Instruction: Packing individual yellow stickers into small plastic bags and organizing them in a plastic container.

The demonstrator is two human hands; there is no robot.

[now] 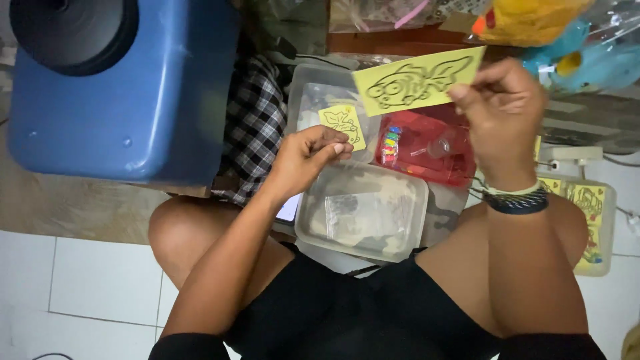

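The right hand (500,113) pinches the right end of a yellow card with a black fish outline (417,80) between thumb and fingers, holding it up at the far side of the scene, above a red tray (433,150). The left hand (310,157) has its fingers pressed together at the tips; whether they hold anything I cannot tell. Just beyond them a smaller yellow card (343,123) lies in a clear plastic box (313,90). Nearer the person sits a second clear tray with a small plastic bag (363,210). A blue container (123,87) stands far left on the floor.
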